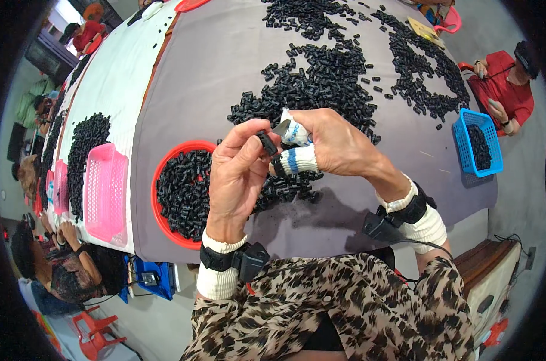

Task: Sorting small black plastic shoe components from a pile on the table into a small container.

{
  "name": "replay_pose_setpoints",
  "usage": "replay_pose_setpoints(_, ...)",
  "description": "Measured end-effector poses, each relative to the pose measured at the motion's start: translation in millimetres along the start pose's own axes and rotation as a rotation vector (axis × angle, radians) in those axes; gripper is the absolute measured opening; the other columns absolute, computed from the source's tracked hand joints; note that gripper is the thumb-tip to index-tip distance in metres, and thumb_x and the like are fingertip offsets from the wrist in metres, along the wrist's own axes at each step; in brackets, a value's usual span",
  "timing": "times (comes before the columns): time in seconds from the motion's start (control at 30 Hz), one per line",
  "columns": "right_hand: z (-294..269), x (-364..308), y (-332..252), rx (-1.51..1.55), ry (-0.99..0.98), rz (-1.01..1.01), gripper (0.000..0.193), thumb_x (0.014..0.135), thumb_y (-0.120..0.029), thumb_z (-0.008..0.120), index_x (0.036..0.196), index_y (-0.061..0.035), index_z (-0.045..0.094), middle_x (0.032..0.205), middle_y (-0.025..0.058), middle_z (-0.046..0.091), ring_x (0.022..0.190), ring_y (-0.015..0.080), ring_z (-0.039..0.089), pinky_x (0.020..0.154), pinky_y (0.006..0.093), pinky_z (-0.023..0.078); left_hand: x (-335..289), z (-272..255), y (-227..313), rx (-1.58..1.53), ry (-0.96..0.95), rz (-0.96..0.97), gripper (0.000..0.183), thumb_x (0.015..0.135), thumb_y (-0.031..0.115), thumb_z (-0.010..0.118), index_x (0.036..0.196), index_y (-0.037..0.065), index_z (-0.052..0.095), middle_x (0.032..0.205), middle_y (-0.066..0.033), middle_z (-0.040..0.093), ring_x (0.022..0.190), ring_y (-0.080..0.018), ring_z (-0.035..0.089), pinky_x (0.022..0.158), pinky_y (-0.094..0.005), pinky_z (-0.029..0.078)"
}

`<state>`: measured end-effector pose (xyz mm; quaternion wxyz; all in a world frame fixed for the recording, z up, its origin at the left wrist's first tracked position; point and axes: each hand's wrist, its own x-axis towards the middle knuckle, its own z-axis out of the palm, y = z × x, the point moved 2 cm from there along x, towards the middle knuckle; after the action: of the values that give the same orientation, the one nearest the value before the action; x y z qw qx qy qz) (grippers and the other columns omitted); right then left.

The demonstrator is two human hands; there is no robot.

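My left hand point(234, 180) pinches a small black ribbed plastic piece point(266, 143) between thumb and fingertips. Close against it is the short metal blade of a small knife point(281, 127), its handle bound in white wrapping. My right hand point(345, 141) grips that knife, and a white knitted finger sleeve with blue stripes point(296, 159) covers one of its fingers. Just beyond my hands spreads a large heap of similar black pieces point(321, 78). A round red basin point(158, 198), filled with such pieces, stands beside my left hand.
A grey cloth point(194, 78) covers the table. A pink basket point(104, 192) stands at left near another pile. At right, a blue basket point(462, 144) holds black pieces beside a co-worker in red point(504, 90). Another person point(62, 259) sits at left. Cables trail from my wristbands.
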<state>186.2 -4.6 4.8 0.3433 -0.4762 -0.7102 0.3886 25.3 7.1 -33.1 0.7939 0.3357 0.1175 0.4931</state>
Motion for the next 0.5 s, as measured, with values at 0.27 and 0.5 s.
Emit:
replay_pose_setpoints(0.27,-1.5,2.8,-10.4,-0.025,-0.079,-0.024,0.034,0.067,-0.030,0.068,0.078,0.0005,0.056,0.064,0.0124,0.056,0.058,0.0232,0.054,0.056,0.0343,0.043,-0.2,-2.1,-0.3,0.029,-0.019,-0.022,0.026,0.088,0.009,0.055,0.110,-0.003,0.054,0.095,-0.0079,0.062,0.085,-0.0134,0.060,0.075,-0.0250,0.048)
replay_pose_setpoints(0.5,-1.1,5.1,-5.0,-0.073,-0.085,-0.042,0.036,0.067,-0.031,0.068,0.077,0.0011,0.056,0.064,0.0128,0.056,0.058,0.0248,0.055,0.057,0.0357,0.043,-0.3,-0.2,-1.9,0.016,0.039,-0.064,0.025,0.088,0.010,0.054,0.111,-0.002,0.053,0.094,-0.0083,0.062,0.084,-0.0129,0.060,0.074,-0.0258,0.049)
